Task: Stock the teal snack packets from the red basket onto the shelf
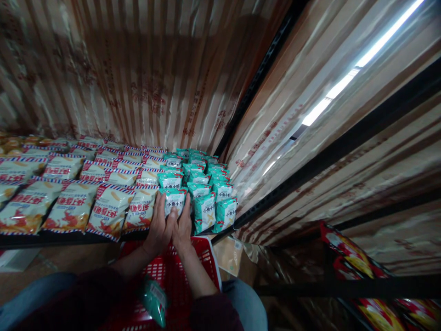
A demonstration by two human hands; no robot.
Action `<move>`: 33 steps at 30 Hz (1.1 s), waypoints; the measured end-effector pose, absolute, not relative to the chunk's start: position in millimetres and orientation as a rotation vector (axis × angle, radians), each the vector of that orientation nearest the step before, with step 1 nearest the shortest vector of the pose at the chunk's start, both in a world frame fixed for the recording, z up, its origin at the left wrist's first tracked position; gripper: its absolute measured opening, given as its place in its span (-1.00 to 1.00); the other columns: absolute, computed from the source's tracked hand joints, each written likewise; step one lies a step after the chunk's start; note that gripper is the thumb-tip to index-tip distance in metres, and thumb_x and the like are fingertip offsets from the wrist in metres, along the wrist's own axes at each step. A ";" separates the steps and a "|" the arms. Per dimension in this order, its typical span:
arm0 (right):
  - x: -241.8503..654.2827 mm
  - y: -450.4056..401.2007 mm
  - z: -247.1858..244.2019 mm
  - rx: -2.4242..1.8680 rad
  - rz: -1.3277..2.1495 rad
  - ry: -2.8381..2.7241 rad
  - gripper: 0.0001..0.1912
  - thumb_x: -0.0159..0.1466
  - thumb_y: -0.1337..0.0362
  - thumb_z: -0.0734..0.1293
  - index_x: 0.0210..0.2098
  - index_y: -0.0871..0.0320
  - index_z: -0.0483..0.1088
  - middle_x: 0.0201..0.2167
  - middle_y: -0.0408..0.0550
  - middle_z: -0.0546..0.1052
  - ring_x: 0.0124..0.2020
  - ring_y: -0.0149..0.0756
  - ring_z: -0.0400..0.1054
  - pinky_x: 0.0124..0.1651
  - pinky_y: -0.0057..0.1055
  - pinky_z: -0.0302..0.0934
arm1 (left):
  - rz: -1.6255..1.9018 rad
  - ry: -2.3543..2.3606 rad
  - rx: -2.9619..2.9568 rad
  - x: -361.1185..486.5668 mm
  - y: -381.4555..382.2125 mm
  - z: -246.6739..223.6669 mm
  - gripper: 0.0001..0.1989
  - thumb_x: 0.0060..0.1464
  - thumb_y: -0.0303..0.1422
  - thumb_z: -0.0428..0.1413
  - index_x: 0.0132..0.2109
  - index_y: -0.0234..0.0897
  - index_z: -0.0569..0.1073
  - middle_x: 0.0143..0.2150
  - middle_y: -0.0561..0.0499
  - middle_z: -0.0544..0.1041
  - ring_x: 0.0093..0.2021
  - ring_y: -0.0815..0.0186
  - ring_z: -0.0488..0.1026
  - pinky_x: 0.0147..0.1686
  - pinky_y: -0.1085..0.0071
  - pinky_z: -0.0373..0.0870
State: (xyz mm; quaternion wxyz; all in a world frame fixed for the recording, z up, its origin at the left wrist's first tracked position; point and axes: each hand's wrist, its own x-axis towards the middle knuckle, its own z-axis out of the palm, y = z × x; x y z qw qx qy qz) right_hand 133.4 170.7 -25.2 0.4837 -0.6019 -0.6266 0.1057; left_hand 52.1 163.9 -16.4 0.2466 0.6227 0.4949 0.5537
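Observation:
Both of my hands are at the front edge of a shelf, around one green and white snack bag (174, 200) standing upright. My left hand (160, 226) presses on its left side and my right hand (183, 225) on its right side, with the thumbs on its lower front. Rows of similar green bags (205, 212) stand behind it and to its right. White bags with red print (138, 209) stand in rows to the left. Below my forearms is a red basket (206, 257), with a green bag (155, 301) lying in it.
A dark shelf post (262, 69) rises behind the green bags, and a dark rail (310, 170) slopes along the right. Patterned curtains (138, 69) hang behind. Red and yellow packages (354, 253) sit at lower right. My knees flank the basket.

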 end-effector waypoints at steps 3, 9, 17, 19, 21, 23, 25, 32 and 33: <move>131.5 171.6 -30.3 -1.480 0.224 -1.489 -0.38 0.33 0.17 0.05 0.30 0.33 -0.15 0.18 0.28 0.25 0.18 -0.13 0.19 0.09 -0.17 0.20 | 1.517 1.314 1.711 52.5 167.8 -14.5 -0.40 0.19 -0.27 -0.10 0.32 -0.35 -0.07 0.37 -0.26 -0.08 0.35 0.11 -0.14 0.28 0.03 -0.11; 126.6 176.4 -39.8 -1.485 0.122 -1.462 -0.39 0.32 0.20 0.05 0.30 0.29 -0.15 0.18 0.28 0.24 0.19 -0.10 0.15 0.12 -0.10 0.15 | 1.535 1.309 1.746 52.5 173.4 -13.8 -0.33 0.18 -0.31 -0.08 0.34 -0.36 -0.18 0.37 -0.27 -0.11 0.36 0.14 -0.14 0.29 0.08 -0.10; 118.7 179.8 -47.0 -1.494 0.002 -1.405 -0.41 0.34 0.15 0.00 0.29 0.29 -0.15 0.17 0.30 0.22 0.20 -0.06 0.10 0.12 -0.05 0.11 | 1.546 1.282 1.661 49.5 177.8 -27.1 -0.33 0.19 -0.29 -0.11 0.35 -0.33 -0.22 0.39 -0.16 -0.17 0.36 0.19 -0.21 0.30 0.17 -0.15; 118.0 181.0 -47.2 -1.503 0.003 -1.407 -0.42 0.34 0.16 0.00 0.29 0.29 -0.14 0.17 0.30 0.22 0.19 -0.07 0.11 0.12 -0.07 0.12 | 1.530 1.267 1.675 49.0 180.0 -26.9 -0.34 0.20 -0.29 -0.12 0.35 -0.31 -0.22 0.39 -0.14 -0.17 0.37 0.20 -0.22 0.31 0.18 -0.15; 118.2 182.3 -47.6 -1.513 0.013 -1.417 -0.43 0.35 0.17 -0.01 0.29 0.27 -0.14 0.17 0.29 0.22 0.18 -0.09 0.11 0.12 -0.08 0.13 | 1.506 1.273 1.695 49.2 181.8 -25.7 -0.35 0.21 -0.29 -0.15 0.35 -0.33 -0.23 0.39 -0.15 -0.18 0.37 0.20 -0.22 0.30 0.18 -0.15; 119.1 182.6 -48.7 -1.515 0.014 -1.423 -0.42 0.35 0.16 0.00 0.29 0.26 -0.15 0.17 0.29 0.20 0.19 -0.08 0.10 0.12 -0.06 0.13 | 1.501 1.299 1.710 50.1 182.1 -24.3 -0.35 0.21 -0.29 -0.16 0.35 -0.36 -0.23 0.39 -0.19 -0.18 0.36 0.19 -0.21 0.30 0.16 -0.15; 120.2 181.7 -50.3 -1.504 0.004 -1.427 -0.41 0.35 0.14 0.00 0.30 0.26 -0.17 0.18 0.30 0.18 0.20 -0.07 0.08 0.13 -0.03 0.11 | 1.525 1.310 1.730 51.3 180.1 -23.6 -0.35 0.21 -0.30 -0.15 0.35 -0.37 -0.23 0.39 -0.21 -0.19 0.36 0.18 -0.20 0.30 0.15 -0.16; 122.4 176.8 -50.2 -1.449 -0.019 -1.479 -0.42 0.36 0.17 -0.04 0.31 0.21 -0.23 0.25 0.26 0.09 0.28 -0.10 -0.04 0.18 0.01 0.05 | 1.562 1.275 1.777 50.7 166.6 -29.4 -0.37 0.22 -0.29 -0.17 0.35 -0.35 -0.20 0.39 -0.21 -0.20 0.36 0.14 -0.21 0.30 0.11 -0.18; 122.6 177.4 -49.7 -1.445 -0.020 -1.484 -0.43 0.36 0.18 -0.04 0.31 0.20 -0.22 0.25 0.25 0.09 0.28 -0.10 -0.04 0.18 0.00 0.05 | 1.557 1.265 1.784 50.1 166.7 -31.5 -0.38 0.23 -0.28 -0.18 0.35 -0.34 -0.19 0.39 -0.20 -0.19 0.36 0.14 -0.20 0.30 0.10 -0.18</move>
